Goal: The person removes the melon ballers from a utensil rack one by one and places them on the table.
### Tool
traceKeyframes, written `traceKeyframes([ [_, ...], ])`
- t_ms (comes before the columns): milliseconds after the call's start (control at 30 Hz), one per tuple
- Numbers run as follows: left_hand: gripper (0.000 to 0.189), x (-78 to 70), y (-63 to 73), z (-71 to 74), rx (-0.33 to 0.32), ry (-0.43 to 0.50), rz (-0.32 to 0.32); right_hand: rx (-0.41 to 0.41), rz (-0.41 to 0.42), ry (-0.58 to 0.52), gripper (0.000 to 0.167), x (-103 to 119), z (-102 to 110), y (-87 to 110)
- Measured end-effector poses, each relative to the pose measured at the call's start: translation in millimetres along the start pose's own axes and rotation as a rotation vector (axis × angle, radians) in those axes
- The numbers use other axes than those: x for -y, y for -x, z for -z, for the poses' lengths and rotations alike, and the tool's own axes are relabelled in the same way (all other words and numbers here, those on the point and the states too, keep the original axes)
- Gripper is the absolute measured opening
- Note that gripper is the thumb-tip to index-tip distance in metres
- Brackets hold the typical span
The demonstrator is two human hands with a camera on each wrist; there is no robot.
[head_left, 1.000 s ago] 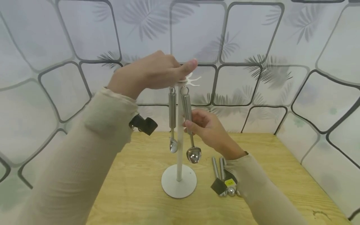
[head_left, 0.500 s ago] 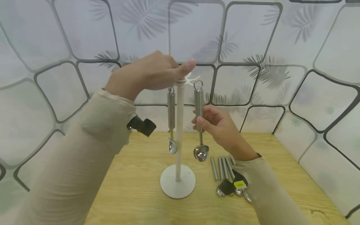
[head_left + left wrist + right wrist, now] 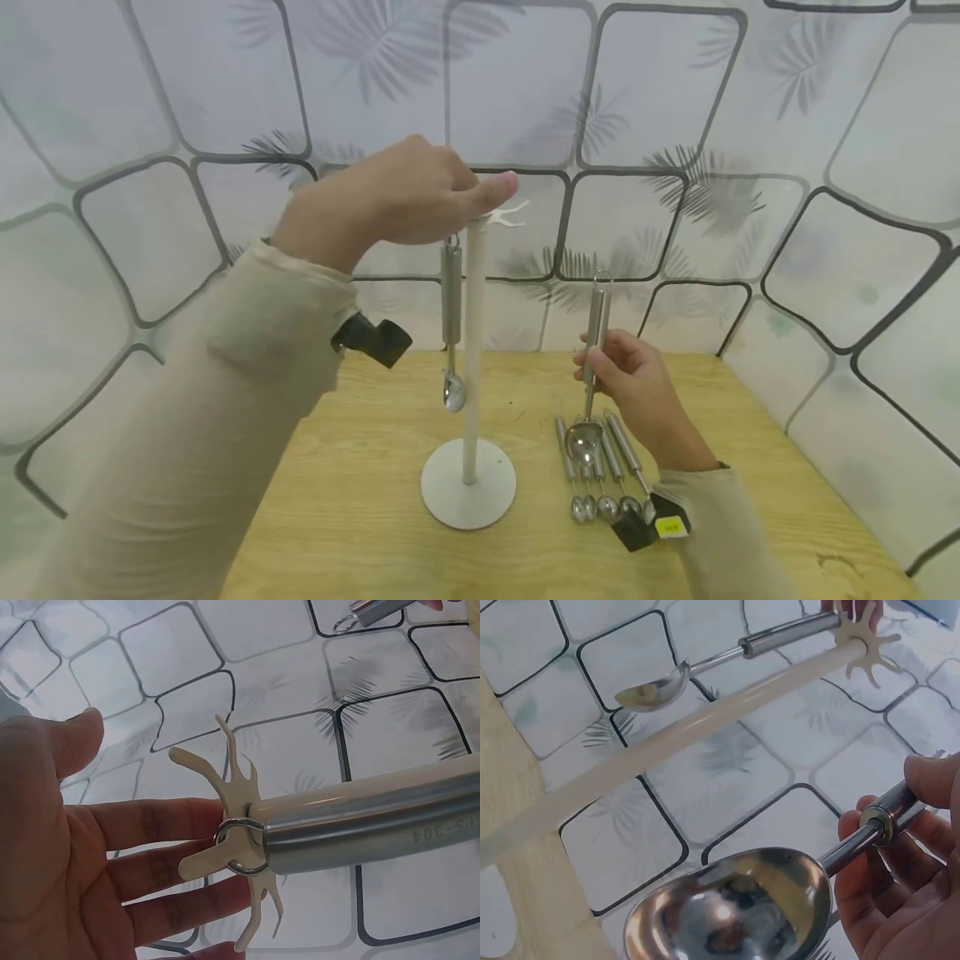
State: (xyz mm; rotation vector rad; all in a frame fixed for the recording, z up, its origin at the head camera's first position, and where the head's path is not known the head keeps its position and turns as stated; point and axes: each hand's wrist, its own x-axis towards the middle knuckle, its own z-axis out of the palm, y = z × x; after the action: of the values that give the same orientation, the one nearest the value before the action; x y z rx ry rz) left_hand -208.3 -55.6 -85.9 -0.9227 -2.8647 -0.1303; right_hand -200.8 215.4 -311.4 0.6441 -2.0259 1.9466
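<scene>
In the head view, my left hand (image 3: 405,192) lies across the top of a white utensil stand (image 3: 471,333). Its straight fingers (image 3: 161,825) reach behind the stand's curved hooks (image 3: 206,862) in the left wrist view. A steel scoop (image 3: 452,325) hangs by its ring from one hook, bowl down. To the right of the stand, my right hand (image 3: 630,383) holds a second steel scoop (image 3: 735,907) by its handle, thumb on one side and fingers on the other. This scoop is upright, bowl down, overlapping the row of utensils in the head view.
Several steel utensils (image 3: 611,462) with small round heads lie side by side on the wooden table (image 3: 360,500), right of the stand's round base (image 3: 468,485). A patterned curtain (image 3: 637,92) encloses the back and sides. A black wrist camera (image 3: 637,529) hangs below my right hand.
My right hand has drawn the second scoop off the stand's hook, rightward and down, over the row of utensils. My left hand has stayed on the stand's top.
</scene>
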Motion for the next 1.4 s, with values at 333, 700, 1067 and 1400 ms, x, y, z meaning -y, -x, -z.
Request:
traceKeyframes([
  [333,0.068,-3.3,-1.5,-4.9,-0.035,-0.055,-0.038,-0.107,-0.156,0.03,0.023,-36,31,16.9],
  [700,0.066,-1.4,-3.4,-5.4,-0.028,-0.055,-0.036,-0.195,-0.452,0.172,0.044,-81,76,41.0],
  [1067,0.061,-4.3,-6.9,-7.5,-0.057,-0.049,-0.062,-0.186,-0.65,0.24,0.059,-116,112,84.2],
  [1400,0.06,-2.7,-7.2,-9.6,-0.07,-0.059,-0.065,-0.13,-0.695,0.333,0.058,-134,126,101.9],
])
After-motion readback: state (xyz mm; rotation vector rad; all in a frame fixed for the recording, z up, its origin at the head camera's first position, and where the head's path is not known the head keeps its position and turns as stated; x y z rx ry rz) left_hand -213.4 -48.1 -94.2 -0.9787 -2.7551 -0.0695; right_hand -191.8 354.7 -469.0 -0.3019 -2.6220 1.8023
